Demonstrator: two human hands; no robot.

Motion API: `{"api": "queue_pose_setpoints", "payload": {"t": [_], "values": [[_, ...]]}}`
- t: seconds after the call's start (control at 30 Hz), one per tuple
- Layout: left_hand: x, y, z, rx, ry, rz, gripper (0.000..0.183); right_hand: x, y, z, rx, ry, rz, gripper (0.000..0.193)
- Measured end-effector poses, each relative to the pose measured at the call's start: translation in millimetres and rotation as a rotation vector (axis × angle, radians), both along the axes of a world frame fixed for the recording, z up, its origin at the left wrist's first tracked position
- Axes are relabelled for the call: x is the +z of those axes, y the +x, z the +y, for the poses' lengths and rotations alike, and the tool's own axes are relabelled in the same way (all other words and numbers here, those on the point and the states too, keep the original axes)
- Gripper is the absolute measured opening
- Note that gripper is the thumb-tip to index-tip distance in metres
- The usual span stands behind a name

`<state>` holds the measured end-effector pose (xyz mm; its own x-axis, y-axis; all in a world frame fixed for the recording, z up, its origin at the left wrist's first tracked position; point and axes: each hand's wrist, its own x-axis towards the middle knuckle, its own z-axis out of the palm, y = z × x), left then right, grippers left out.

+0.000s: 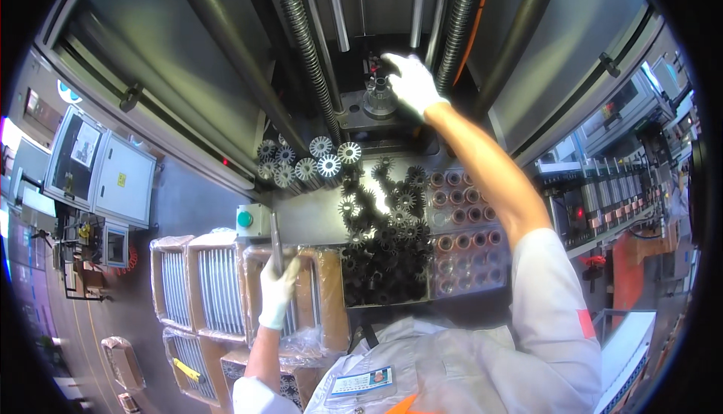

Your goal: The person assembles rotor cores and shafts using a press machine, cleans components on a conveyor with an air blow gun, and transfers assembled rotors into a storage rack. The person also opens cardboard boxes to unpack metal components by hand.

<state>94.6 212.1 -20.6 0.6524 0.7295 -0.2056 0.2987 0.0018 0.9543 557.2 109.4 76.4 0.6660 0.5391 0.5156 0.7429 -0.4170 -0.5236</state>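
My left hand [279,291], in a white glove, is closed around a long grey metal shaft [276,235] that stands up from the fist over the boxes. Inside the press, my gloved right hand [413,85] reaches to the right of a round metal fixture [379,104]. Its forefinger and thumb are apart near the fixture's top, and I see nothing between them. The other fingers are partly hidden. Two bright guide rods [338,22] hang above the fixture.
Slotted metal cores [329,165] stand at the table's left. Dark toothed discs [384,252] pile in the middle, and copper-coloured rings [446,243] sit in clear trays at right. Boxes of shafts [218,286] stand at lower left, beside a green button [245,219].
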Motion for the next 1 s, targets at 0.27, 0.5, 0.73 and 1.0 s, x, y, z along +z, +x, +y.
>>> {"api": "queue_pose_setpoints", "payload": {"t": [0.27,0.5,0.73,1.0], "values": [[84,198,-16,-0.233,0.025,-0.293,0.026,15,-24,-32,0.118,-0.162,-0.070,0.034],[154,345,-15,-0.286,0.684,-0.414,0.027,3,-93,-177,0.182,-0.135,0.075,0.026],[164,432,31,-0.160,0.351,-0.656,0.039,-57,-147,-343,0.034,-0.301,0.237,0.028],[191,448,51,-0.370,0.125,-0.658,0.028,-57,-176,-420,-0.213,-0.116,0.563,0.028]]}}
